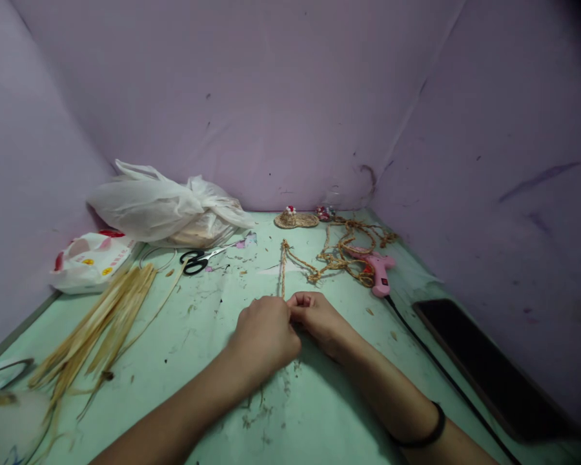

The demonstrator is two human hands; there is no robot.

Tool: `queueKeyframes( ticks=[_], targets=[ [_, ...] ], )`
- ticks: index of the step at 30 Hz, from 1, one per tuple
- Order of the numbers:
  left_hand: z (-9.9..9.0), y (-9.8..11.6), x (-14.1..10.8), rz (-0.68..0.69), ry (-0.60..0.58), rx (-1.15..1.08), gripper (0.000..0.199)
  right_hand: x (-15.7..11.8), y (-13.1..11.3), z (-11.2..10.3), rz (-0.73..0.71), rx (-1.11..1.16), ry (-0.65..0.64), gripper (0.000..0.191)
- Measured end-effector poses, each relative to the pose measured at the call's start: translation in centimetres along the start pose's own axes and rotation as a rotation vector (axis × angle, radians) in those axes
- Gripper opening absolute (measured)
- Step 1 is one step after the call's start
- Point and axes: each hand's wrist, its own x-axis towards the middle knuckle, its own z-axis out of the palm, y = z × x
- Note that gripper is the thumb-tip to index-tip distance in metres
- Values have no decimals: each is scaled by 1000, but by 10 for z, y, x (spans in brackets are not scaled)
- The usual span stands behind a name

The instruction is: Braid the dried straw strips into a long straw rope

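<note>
Close together over the middle of the table, my left hand (266, 332) and my right hand (314, 318) both have their fingers closed. A thin twisted straw rope (283, 271) runs from between them toward the back, then bends right into a loose tangle. My left hand is wrapped round the rope's near end. Thumb and forefinger of my right hand pinch right beside it, at the same spot; the piece between them is mostly hidden. Further back lies a small woven straw slipper (297, 221) with red and white beads.
Black-handled scissors (196, 261), dry straw strips (101, 316), a white plastic bag (169, 203) and a tissue pack (94, 261) lie left. To the right are a pink glue gun (380, 271) with a black cord, and a dark flat phone-like slab (489, 368). Purple walls enclose the green table (213, 400).
</note>
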Motion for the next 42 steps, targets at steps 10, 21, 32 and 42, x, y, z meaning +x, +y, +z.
queueKeyframes(
  ticks=[10,21,32,42],
  targets=[
    [-28,-17,18,-158,-139,-471,16,-2,2,0,-9,57,-61,4],
    [8,-22,21,-278,-335,-1068,5,-2,13,-8,-193,-120,-97,8],
    [25,-28,27,-134,-111,-859,7,-22,1,-10,-389,-839,163,11],
    [9,-20,20,-321,-255,-1001,12,-40,-1,14,-313,-806,164,11]
  ],
)
